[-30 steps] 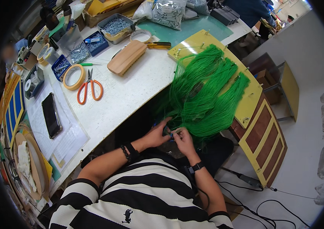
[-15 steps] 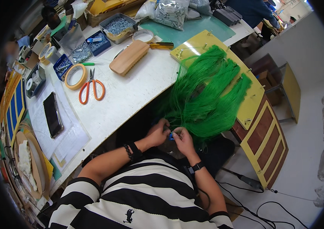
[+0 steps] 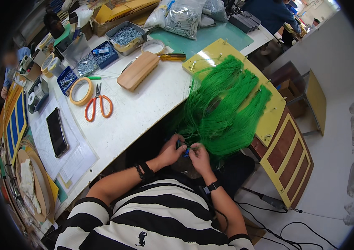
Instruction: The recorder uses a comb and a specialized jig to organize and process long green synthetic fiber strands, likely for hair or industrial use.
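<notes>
Long bright green hair-like fibres [image 3: 223,121] fan from pins on a yellow board [image 3: 193,62] down towards my lap. At their lower end my two hands work close together. My left hand [image 3: 170,151] is closed in a pinch, with a small dark bluish thing at its fingertips that is too small to name. My right hand [image 3: 200,159] is closed too, its fingertips pinching near the loose fibre ends. A small blue piece [image 3: 186,153] shows between the hands, against the right fingertips. Whether fine strands run through either pinch is hard to see.
On the white table [image 3: 123,112] lie orange-handled scissors [image 3: 98,105], a tape roll [image 3: 81,91], a wooden brush [image 3: 138,71] and a phone [image 3: 57,132]. Trays of screws [image 3: 125,35] stand behind. A brown panel with yellow strips [image 3: 288,154] is at right; cables [image 3: 277,237] cross the floor.
My hands have drawn slightly apart, and a dark bluish thing now shows at the left fingertips. The blue piece sits slightly lower. The view has shifted a little.
</notes>
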{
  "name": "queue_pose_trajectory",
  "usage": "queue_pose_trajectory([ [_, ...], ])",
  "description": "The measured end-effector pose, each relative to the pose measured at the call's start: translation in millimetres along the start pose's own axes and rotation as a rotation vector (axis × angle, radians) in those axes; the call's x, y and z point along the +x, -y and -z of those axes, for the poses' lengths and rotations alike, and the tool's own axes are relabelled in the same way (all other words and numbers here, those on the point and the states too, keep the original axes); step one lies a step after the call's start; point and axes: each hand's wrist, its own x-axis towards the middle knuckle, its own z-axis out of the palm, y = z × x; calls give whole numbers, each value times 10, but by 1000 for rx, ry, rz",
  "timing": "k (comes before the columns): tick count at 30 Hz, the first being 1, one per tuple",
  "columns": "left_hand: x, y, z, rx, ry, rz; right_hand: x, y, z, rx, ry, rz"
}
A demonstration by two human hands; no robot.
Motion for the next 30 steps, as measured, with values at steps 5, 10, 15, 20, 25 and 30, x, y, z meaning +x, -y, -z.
queue_pose_trajectory([
  [5,24,-52,-23,26,-58,33,-3,-17,3,-28,3,-33],
  [10,59,-91,2,62,-84,136,-3,-6,-5,110,70,-40],
  [15,79,-32,-9,-25,-63,267,-7,73,14,158,155,-118],
  [20,86,44,-48,-222,-48,330,-52,86,17,209,171,-11],
  [25,65,117,-57,-603,-17,413,-72,99,-16,222,100,3],
  [30,29,81,-26,-384,102,271,-107,34,15,200,45,-12],
])
